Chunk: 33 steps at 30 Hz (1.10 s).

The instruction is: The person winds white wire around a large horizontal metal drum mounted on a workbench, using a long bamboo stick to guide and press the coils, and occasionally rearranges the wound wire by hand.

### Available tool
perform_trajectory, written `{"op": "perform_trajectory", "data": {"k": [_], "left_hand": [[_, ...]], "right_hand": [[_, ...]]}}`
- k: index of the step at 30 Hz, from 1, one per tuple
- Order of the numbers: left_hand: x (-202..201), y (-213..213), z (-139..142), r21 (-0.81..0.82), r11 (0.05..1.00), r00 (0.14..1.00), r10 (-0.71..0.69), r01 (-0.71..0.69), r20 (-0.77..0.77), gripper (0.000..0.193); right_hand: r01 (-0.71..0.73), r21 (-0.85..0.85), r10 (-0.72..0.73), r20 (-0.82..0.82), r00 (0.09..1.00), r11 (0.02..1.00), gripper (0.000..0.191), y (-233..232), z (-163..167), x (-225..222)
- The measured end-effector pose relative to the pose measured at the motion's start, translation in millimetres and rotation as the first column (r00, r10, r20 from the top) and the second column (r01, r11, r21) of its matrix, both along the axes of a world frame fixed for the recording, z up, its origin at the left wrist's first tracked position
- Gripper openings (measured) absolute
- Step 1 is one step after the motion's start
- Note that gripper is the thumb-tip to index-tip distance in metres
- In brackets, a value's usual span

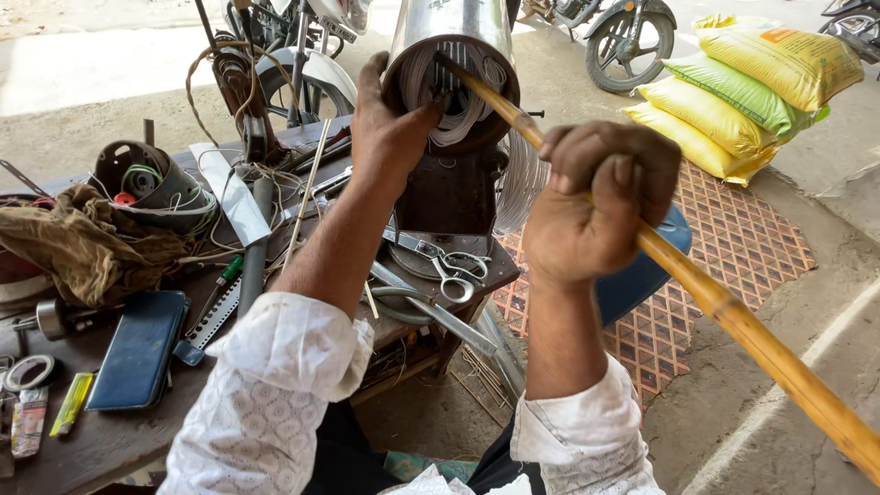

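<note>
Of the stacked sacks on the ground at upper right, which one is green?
The green sack is the middle one, sandwiched between the yellow sack on top and the yellow sacks beneath it. All others in the stack are yellow.

Two hands: left hand, right hand. One wooden stick. One steel cylinder packed with wire. One pair of scissors. Three stacked sacks. One blue case. One green-handled screwdriver. One yellow lighter.
</note>
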<state>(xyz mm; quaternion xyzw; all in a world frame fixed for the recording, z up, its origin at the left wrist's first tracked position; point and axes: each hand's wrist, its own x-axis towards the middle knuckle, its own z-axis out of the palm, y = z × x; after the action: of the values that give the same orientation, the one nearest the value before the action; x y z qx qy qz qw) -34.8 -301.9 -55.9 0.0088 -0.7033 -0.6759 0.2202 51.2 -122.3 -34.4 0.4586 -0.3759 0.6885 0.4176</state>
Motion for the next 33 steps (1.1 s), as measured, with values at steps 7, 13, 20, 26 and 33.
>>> {"op": "perform_trajectory", "data": {"k": [7, 13, 20, 26, 33], "left_hand": [[-14.8, 2.1, -19.3, 0.063, 0.996, 0.967, -0.041, 0.059, -0.253, 0.077], [-35.4, -3.8, -31.1, 0.015, 0.998, 0.977, -0.056, 0.06, -0.204, 0.067], [-39.0, -4.0, -43.2, -0.044, 0.996, 0.971, -0.083, 0.075, -0.224, 0.073], [-32.7, -2.7, -36.3, -0.03, 0.994, 0.964, -0.106, 0.102, -0.243, 0.073], [-30.9, 0.6, -31.8, -0.082, 0.994, 0.951, -0.092, 0.071, -0.297, 0.064]], "right_hand": [[-0.086, 0.08, 0.078, 0.104, 0.992, 0.993, 0.043, -5.9, -1.6, -34.3], [-0.043, 0.103, 0.033, 0.09, 0.995, 0.994, 0.051, -10.7, 4.8, -41.5], [-0.099, 0.061, 0.089, 0.158, 0.984, 0.993, 0.048, -5.9, -2.7, -20.4], [-0.1, 0.071, 0.087, 0.172, 0.981, 0.992, 0.045, -13.0, -16.3, 16.9], [-0.117, -0.005, 0.117, 0.111, 0.987, 0.993, 0.038, 25.4, -18.5, 40.0]]}}
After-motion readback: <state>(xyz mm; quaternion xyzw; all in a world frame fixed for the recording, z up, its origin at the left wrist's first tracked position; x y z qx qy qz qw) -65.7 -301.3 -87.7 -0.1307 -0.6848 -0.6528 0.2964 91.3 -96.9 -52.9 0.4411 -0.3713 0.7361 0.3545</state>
